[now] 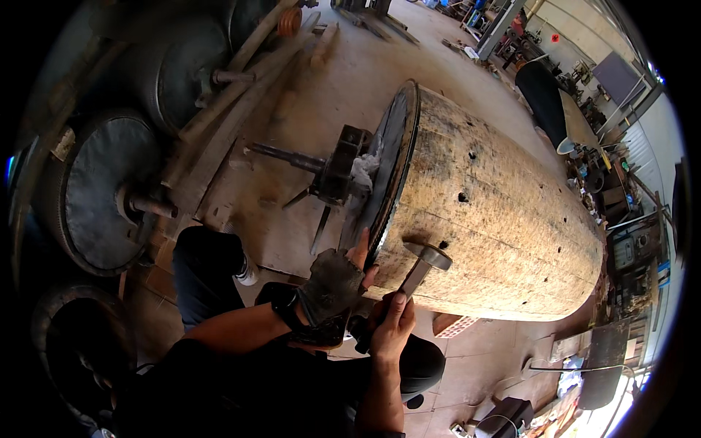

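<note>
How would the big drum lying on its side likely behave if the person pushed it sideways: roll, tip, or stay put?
The drum looks heavy: it is large, with a dark metal end plate and shaft. Lying on its round side, it could roll, though a brick seems wedged under it. The left hand rests on its rim while the right hand holds a hammer.

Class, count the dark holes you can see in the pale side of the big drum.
4 on the drum: one high up, one mid-side, one by the hammer head, one far right. Others may be hidden.
</note>
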